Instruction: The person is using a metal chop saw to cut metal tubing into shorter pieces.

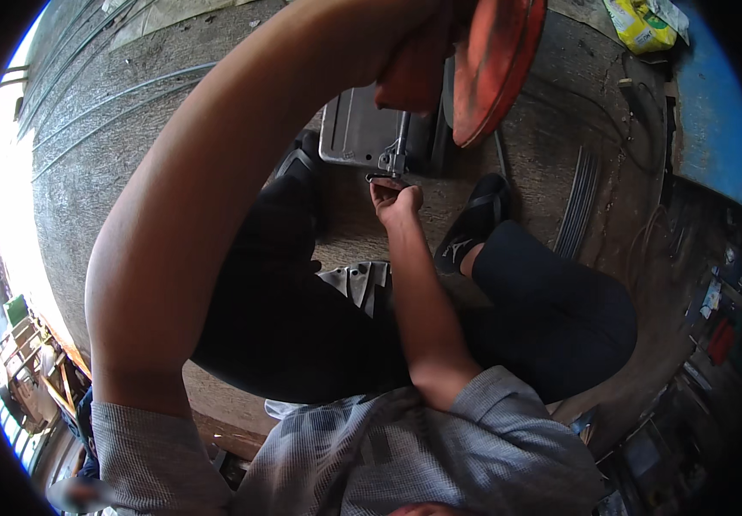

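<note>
A cut-off saw with a red guard (495, 73) stands in front of me, its guard close to the camera. Its grey metal base (349, 129) lies on the ground with a threaded clamp rod (403, 138) along it. Raised over the base, my left arm bends toward the red housing; the left hand (397, 52) is beside it at the top, its fingers hidden. Lower down, my right hand (397, 202) is closed around the dark crank handle (384, 179) at the near end of the clamp rod.
My shod feet (478, 211) flank the base. To the right lie a bundle of metal bars (577, 202) and a blue sheet (719, 107). Long thin rods (130, 112) cross the ground at left. A ribbed metal part (358, 279) sits between my legs. A yellow bag (642, 26) is far right.
</note>
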The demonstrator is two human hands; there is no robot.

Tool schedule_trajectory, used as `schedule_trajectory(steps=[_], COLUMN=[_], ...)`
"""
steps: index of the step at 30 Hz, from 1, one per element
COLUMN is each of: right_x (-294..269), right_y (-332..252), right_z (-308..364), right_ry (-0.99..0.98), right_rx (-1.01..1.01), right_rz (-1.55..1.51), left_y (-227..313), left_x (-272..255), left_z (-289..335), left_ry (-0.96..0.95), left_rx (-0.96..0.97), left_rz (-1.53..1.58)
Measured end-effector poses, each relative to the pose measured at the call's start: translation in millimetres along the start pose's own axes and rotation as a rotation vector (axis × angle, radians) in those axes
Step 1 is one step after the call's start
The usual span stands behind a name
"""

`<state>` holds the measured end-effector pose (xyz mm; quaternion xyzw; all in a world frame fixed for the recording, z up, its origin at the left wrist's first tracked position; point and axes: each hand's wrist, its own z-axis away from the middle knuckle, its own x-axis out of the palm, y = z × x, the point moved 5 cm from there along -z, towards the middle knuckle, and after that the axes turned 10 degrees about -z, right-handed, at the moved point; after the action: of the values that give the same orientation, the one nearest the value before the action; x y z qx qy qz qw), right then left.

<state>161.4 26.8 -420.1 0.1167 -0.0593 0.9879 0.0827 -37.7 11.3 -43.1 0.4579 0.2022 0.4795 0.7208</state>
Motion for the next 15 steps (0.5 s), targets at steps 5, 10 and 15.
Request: schedule_trajectory(steps=[5, 10, 15], right_x=[6, -1, -5], right_y=[-2, -1, -10], right_z=[11, 2, -9], right_ry=[-0.104, -0.055, -0.174], right_rx=[0.024, 0.045, 0.193], right_rz=[-0.03, -0.005, 0.184], left_y=[6, -6, -12], left_x=[-10, -11, -10], left_z=[7, -10, -27], left_ry=[-0.087, -0.04, -0.032], left_rx=[0.091, 0.052, 0.143], left_rz=[-0.037, -0.062, -0.183])
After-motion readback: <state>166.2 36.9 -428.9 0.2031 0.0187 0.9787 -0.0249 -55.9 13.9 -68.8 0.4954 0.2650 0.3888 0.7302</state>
